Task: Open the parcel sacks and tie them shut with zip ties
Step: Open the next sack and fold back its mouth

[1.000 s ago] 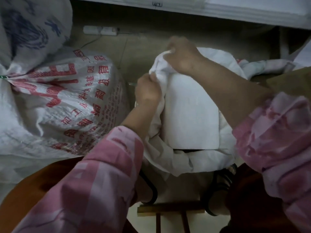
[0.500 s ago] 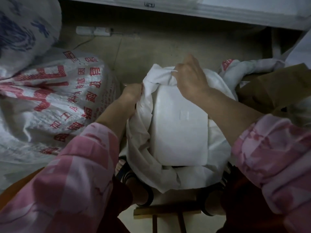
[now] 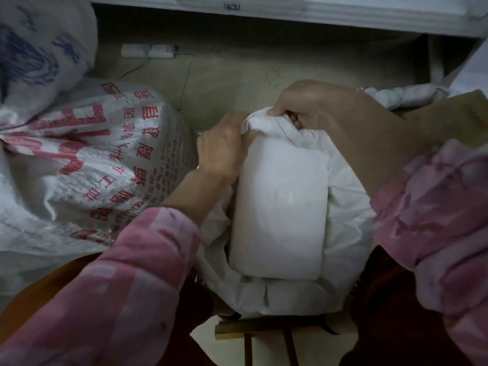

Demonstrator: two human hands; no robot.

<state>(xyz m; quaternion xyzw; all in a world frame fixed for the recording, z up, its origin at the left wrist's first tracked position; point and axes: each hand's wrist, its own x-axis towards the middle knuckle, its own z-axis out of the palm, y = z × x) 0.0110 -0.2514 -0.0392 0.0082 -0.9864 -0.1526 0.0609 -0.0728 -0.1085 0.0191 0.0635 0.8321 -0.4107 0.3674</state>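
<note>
Head view, near to far: pink patterned sleeves; soft white fabric parcel sack (image 3: 280, 207) stuffed full, resting between the knees. Left hand (image 3: 220, 147) pinches the gathered mouth from the side; right hand (image 3: 311, 107) is clenched round the bunched neck (image 3: 261, 122) on top. Cloth looks limp, light and likely to slip loose, so hold the twisted neck tight, just above the bulge. No zip tie visible. Beyond, left: white woven sack with red print (image 3: 87, 159), on the floor.

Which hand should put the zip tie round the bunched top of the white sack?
Probably the left hand. The right hand grips the gathered neck of the plain white woven sack from above, pinning it; the left only holds its side. No zip tie shows clearly.
</note>
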